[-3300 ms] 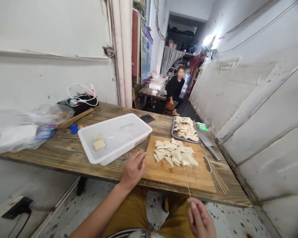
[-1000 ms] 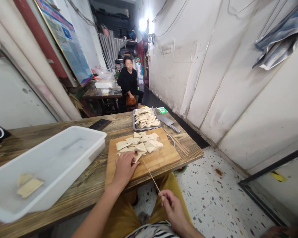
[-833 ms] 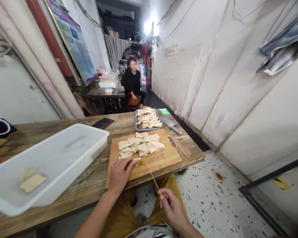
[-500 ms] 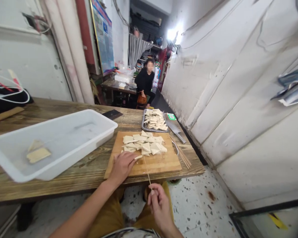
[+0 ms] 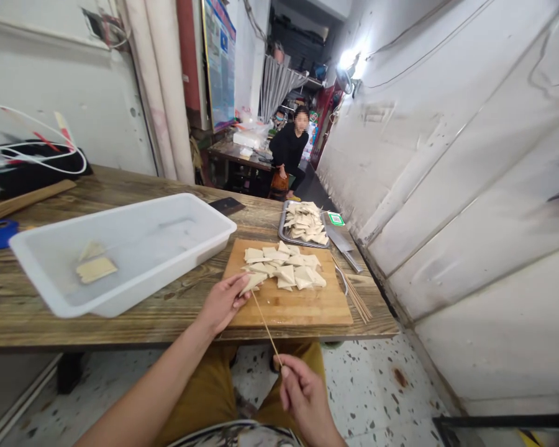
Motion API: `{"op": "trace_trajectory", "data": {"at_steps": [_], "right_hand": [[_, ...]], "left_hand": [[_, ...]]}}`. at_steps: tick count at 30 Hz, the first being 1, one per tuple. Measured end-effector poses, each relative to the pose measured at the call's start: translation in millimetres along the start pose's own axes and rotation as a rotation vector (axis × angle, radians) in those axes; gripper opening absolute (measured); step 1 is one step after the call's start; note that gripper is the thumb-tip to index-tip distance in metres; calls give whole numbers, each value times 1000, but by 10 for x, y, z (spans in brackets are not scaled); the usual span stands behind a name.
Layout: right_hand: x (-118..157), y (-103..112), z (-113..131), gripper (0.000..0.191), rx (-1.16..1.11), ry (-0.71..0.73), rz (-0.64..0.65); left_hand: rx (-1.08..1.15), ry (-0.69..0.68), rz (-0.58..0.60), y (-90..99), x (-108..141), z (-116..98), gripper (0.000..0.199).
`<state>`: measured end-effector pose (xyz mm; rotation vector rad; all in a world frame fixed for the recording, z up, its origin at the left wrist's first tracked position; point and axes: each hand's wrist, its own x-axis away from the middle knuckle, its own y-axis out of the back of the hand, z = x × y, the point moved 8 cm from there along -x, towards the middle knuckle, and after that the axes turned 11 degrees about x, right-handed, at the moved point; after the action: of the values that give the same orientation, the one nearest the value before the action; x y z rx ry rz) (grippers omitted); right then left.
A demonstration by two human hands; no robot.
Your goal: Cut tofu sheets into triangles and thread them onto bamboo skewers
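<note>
Between the thumb and fingers of my left hand (image 5: 223, 303) is a pale, flat triangular piece of what looks like tofu (image 5: 252, 282), held at the left side of the cutting board (image 5: 302, 308). My right hand (image 5: 302, 391) pinches the lower end of a thin wooden skewer (image 5: 266, 326) in front of the table edge. The skewer slants up and left, its tip at the piece; whether it has pierced it I cannot tell. A heap of similar tofu pieces (image 5: 286, 267) lies across the back of the board.
Behind the board stands a metal tray (image 5: 284, 234) piled with pieces, beside a cleaver (image 5: 347, 249). Loose skewers (image 5: 358, 298) lie right of the board. A white plastic tub (image 5: 168, 288) fills the left, near a phone (image 5: 227, 205) and blue-handled scissors (image 5: 0, 234). A person (image 5: 289, 146) sits farther back.
My left hand has lifted a tofu piece off the board and turned it up toward the skewer. The skewer's tip has shifted left to meet it. The view has swung slightly left.
</note>
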<state>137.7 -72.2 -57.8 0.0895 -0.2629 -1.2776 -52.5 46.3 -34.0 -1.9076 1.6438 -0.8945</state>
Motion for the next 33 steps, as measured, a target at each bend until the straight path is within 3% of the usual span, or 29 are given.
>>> {"op": "trace_trajectory", "data": {"at_steps": [12,33], "right_hand": [[27,50,-32,48,60,39,-81],[63,58,-14,52,50,5,-108]], "left_hand": [[14,-12,-20,30,0,14,34],[-68,12,-16,-51,48,-17,39]]}}
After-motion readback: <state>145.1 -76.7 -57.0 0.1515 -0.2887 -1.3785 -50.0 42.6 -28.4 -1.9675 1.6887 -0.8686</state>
